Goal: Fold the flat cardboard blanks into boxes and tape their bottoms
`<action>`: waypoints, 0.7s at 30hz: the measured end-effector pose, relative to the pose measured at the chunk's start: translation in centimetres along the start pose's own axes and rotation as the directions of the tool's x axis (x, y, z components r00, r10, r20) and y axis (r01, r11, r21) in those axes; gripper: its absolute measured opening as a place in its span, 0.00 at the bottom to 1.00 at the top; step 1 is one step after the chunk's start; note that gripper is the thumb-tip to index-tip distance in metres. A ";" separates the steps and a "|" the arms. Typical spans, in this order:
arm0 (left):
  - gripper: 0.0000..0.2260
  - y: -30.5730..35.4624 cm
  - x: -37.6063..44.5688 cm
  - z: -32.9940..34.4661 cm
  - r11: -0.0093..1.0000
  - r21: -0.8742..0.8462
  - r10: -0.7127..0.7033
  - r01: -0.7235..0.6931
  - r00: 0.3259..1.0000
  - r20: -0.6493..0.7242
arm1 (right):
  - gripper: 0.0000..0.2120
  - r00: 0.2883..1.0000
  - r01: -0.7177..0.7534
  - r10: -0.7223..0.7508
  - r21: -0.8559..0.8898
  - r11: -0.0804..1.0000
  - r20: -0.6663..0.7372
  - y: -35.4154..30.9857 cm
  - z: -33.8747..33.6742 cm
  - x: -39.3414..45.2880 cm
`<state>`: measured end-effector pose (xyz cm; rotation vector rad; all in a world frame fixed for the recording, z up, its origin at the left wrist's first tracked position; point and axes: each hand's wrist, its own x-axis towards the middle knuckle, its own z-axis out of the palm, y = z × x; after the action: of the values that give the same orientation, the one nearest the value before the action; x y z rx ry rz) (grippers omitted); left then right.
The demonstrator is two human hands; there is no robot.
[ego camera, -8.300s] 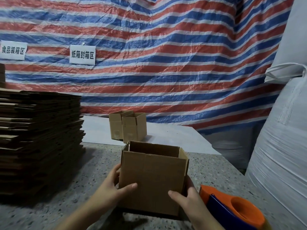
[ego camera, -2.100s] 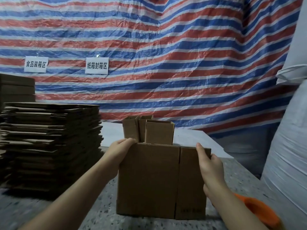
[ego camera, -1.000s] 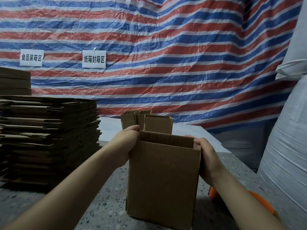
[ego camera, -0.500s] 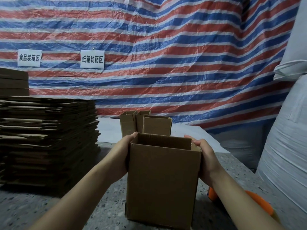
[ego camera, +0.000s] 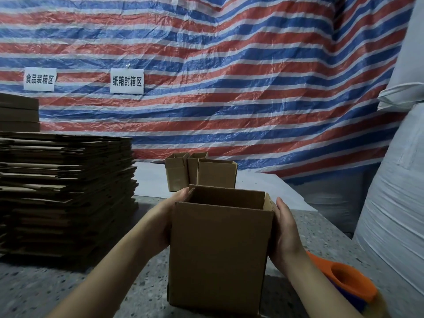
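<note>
A brown cardboard box (ego camera: 218,255) stands upright in front of me on the speckled table (ego camera: 73,292), squared up with its top open. My left hand (ego camera: 168,216) presses its left wall, fingertips at the top rim. My right hand (ego camera: 285,232) lies flat against its right wall. A tall stack of flat cardboard blanks (ego camera: 66,193) sits at the left. An orange tape dispenser (ego camera: 344,281) lies at the lower right, partly hidden by my right forearm. The box's bottom is hidden.
Three finished small boxes (ego camera: 202,173) stand behind, on a white board (ego camera: 263,187). A striped red, white and blue tarp (ego camera: 229,76) with two paper signs hangs at the back. A large white sack (ego camera: 394,214) fills the right side.
The flat blank I held up two seconds ago has been opened into a square tube. Over the last second the box settled lower, and my hands slid onto its side walls.
</note>
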<state>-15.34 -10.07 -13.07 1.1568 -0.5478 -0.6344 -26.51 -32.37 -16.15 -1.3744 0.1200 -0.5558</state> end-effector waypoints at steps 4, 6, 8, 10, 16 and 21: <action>0.18 -0.8 0.7 0.2 1.000 0.019 -0.021 0.023 0.994 -0.106 | 0.29 0.999 0.032 -0.032 -0.008 0.999 -0.001 -0.1 0.3 -0.3; 0.17 -1.5 1.0 0.8 0.999 -0.008 -0.038 0.037 0.984 -0.172 | 0.29 1.000 0.028 -0.028 0.022 0.999 0.001 -0.1 0.2 -0.4; 0.13 -2.1 1.4 1.3 0.998 -0.059 -0.028 0.014 0.973 -0.230 | 0.29 1.000 0.009 -0.010 0.073 0.997 0.006 -0.1 0.0 -0.5; 0.10 -2.5 1.8 1.7 0.997 -0.067 0.017 -0.038 0.959 -0.282 | 0.29 1.000 -0.008 0.006 0.126 0.992 0.017 0.0 -0.4 -0.6; 0.13 -2.5 2.0 1.7 1.000 0.005 0.031 -0.031 0.966 -0.255 | 0.29 0.999 -0.028 0.022 0.123 0.992 0.046 0.3 -1.1 -0.6; 0.14 -2.1 2.2 1.3 0.996 0.092 -0.001 0.019 0.980 -0.199 | 0.24 0.998 0.039 -0.042 0.060 0.997 0.052 0.4 -1.3 -0.7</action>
<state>-15.09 -13.05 -14.47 1.2960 -0.4046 -0.4987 -27.48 -33.20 -17.01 -1.3360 0.0325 -0.5514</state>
